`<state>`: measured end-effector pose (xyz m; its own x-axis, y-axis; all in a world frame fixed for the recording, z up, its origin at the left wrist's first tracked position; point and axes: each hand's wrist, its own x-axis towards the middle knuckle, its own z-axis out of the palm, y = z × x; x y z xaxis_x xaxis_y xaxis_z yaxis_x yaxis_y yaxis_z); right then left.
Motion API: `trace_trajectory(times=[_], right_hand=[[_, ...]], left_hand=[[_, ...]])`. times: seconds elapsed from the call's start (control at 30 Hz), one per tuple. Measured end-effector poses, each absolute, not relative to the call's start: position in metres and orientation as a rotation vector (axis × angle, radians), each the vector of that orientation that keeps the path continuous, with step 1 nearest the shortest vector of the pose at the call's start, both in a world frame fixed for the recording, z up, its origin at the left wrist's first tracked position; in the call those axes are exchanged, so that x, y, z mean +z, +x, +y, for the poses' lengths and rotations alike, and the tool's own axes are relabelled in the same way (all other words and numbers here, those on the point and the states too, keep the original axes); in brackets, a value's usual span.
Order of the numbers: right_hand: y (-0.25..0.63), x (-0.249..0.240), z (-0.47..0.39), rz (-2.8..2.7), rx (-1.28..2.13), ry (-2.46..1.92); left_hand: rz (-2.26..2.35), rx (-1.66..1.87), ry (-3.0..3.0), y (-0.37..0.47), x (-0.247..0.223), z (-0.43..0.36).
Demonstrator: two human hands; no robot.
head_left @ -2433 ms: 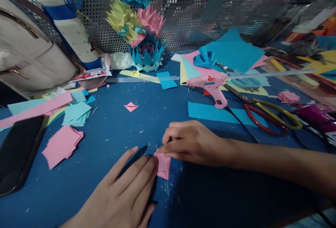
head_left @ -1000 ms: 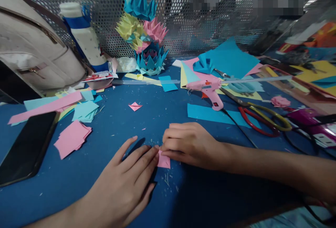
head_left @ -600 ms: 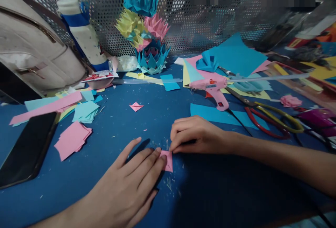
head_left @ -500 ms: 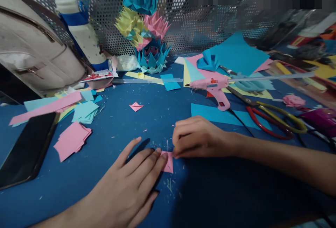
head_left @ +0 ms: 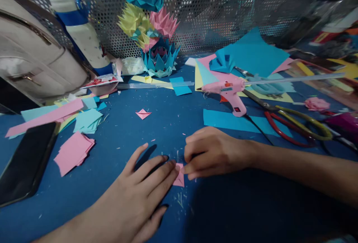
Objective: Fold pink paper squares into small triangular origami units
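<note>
Fingers of left hand [head_left: 142, 190] lie spread, pinning pink paper [head_left: 180, 178] flat on blue tabletop [head_left: 119, 133], nothing enclosed; right hand [head_left: 216, 151] curled at its right edge, pinch not resolvable. Handling (judged): very light, thin, easily creased, best taken by exposed edges; visible strip's long axis runs near to far, full outline hidden under fingers. Beyond: small folded piece [head_left: 143, 114], tips pointing left and right, long axis crosswise.
</note>
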<state>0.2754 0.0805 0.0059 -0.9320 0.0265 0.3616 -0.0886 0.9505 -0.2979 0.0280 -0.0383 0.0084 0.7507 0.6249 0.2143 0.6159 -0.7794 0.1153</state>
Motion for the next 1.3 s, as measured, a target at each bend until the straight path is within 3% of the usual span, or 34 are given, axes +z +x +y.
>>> trace_trajectory(times=[0.23, 0.43, 0.67, 0.87, 1.3], right_hand=[[0.276, 0.008, 0.080, -2.782, 0.369, 0.012], [0.271, 0.014, 0.075, -2.886, 0.272, -0.001], [0.269, 0.008, 0.071, -2.800, 0.544, -0.127], [0.265, 0.012, 0.061, -2.725, 0.845, -0.543], [0.262, 0.015, 0.051, -2.675, 0.935, -0.684]], left_hand=[[0.947, 0.339, 2.740, 0.021, 0.014, -0.038], [1.060, 0.554, 2.227, 0.018, 0.014, -0.012], [1.217, 0.461, 2.201, 0.030, 0.009, 0.007], [1.259, 0.342, 2.188, 0.036, 0.018, 0.012], [1.317, 0.353, 2.145, 0.040, 0.025, -0.002]])
